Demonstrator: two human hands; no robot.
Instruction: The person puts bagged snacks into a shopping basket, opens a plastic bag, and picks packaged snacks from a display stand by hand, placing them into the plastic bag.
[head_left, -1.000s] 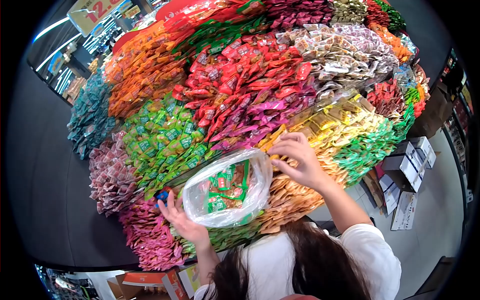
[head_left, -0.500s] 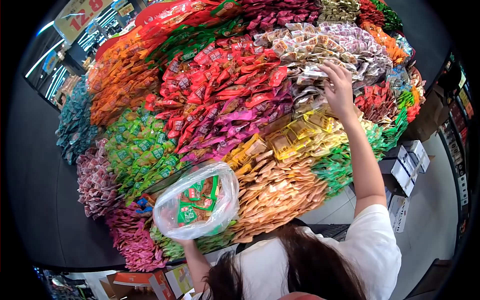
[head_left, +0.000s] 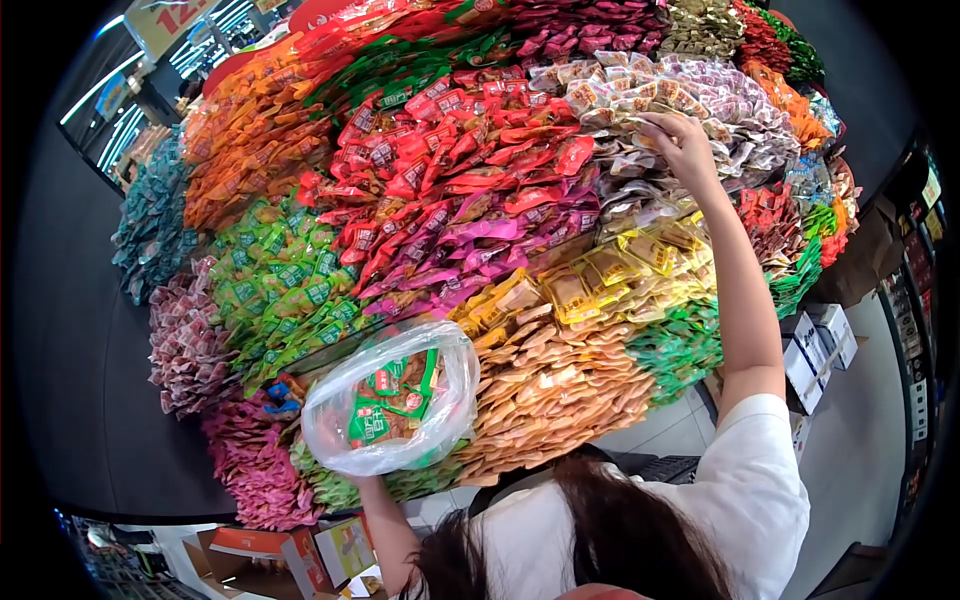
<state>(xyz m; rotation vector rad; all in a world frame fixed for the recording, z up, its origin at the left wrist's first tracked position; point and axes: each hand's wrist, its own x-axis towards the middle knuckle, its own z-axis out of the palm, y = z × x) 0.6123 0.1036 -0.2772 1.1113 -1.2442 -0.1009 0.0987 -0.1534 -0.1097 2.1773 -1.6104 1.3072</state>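
My left hand [head_left: 368, 483] supports an open clear plastic bag [head_left: 455, 385] from below; the bag hides most of its fingers. Inside the bag lie several green-and-clear snack packets [head_left: 372, 425]. My right hand [head_left: 686, 150] reaches over the heap of pale, white-and-brown snack packets [head_left: 625, 88]. Its fingers are drawn together at the top of a packet in that heap, and the held edge is partly hidden. Below the right hand are darker silvery packets [head_left: 640, 185].
Red packets [head_left: 440, 150], yellow packets [head_left: 600, 280], orange-tan packets [head_left: 555, 385] and light green packets [head_left: 275, 285] fill the sloping display. White boxes [head_left: 805, 350] stand on the floor to the right. An open carton [head_left: 250, 560] sits at the lower left.
My right hand has lowered slightly onto the pale packets, and its fingers have closed from a spread pose. The bag has stayed nearly in place as the view shifted a little.
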